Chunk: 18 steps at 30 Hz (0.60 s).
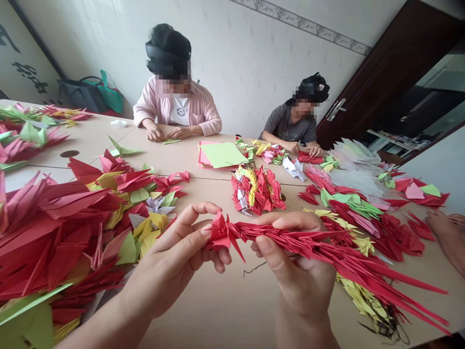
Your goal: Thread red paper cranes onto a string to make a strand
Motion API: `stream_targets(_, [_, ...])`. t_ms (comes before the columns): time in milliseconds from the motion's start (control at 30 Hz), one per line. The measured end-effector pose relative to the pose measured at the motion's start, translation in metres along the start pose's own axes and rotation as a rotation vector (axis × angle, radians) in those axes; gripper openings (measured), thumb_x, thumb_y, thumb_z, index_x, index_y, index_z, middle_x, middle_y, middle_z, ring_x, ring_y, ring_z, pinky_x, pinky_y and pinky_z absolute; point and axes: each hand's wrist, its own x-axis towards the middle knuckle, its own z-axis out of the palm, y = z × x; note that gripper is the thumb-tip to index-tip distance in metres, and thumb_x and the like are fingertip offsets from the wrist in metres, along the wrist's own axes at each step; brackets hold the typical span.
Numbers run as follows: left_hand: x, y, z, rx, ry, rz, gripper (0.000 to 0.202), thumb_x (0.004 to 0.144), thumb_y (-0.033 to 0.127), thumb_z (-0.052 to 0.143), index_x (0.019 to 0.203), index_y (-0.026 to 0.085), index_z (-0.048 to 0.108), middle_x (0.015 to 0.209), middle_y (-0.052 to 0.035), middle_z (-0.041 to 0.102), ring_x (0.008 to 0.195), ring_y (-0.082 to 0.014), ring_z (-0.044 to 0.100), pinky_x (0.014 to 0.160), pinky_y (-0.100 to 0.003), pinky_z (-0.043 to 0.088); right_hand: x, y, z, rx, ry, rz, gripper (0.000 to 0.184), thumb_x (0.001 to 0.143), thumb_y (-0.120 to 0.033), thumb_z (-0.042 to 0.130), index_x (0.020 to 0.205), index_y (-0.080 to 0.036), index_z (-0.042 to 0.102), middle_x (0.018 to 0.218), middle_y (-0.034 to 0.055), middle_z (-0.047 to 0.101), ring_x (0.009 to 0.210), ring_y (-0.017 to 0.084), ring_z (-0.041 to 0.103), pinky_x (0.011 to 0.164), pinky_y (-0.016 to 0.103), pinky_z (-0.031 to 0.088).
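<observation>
we look down on a beige table strewn with folded paper — a mostly red pile at left, smaller bundles at right. across it sit two people, before a pale wall and a dark door. above the table is a red strand: slim pieces packed tightly, pointed tips fanning toward lower right. our left hand pinches its left end, index finger arched — our right hand grips its middle, thumb on the near side.

Free tabletop between both forearms, folded-paper heap a barrier leftward.
</observation>
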Motion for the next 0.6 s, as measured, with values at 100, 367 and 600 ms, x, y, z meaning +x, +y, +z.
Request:
stream_targets(100, [0.0004,0.0009,-0.001,0.009,0.014,-0.037,0.016,0.095,0.019,0.055,0.107,0.022,0.065,0.08,0.0014,0.064,0.065,-0.0082,0.065,0.059,-0.015,0.055,-0.0014,-0.0024,-0.0014,0.023,-0.049,-0.013,0.037,0.081,0.003,0.064,0.103,-0.026,0.057,0.1,-0.0052,0.07,0.074,0.006,0.067,0.066,0.017,0.057])
stream_targets(367, [0.0005,0.0011,-0.0031,0.162,0.037,-0.065,0.009,0.094,0.029,0.058,0.097,0.024,0.065,0.072,0.0034,0.061,0.061,-0.0058,0.059,0.057,-0.013,0.05,-0.001,-0.002,-0.0038,0.026,-0.13,0.011,0.035,0.082,0.0,0.066,0.104,-0.027,0.058,0.099,-0.0038,0.068,0.09,0.009,0.069,0.081,0.019,0.058])
stream_targets(600, [0.0018,0.0018,-0.0034,0.274,0.031,-0.068,0.011,0.092,0.034,0.061,0.094,0.024,0.065,0.066,0.0036,0.063,0.059,-0.0056,0.058,0.058,-0.012,0.048,0.0029,-0.0007,-0.0067,0.067,-0.145,0.233,0.019,0.089,-0.014,0.065,0.098,-0.028,0.057,0.104,-0.0029,0.071,0.069,0.007,0.068,0.062,0.017,0.057])
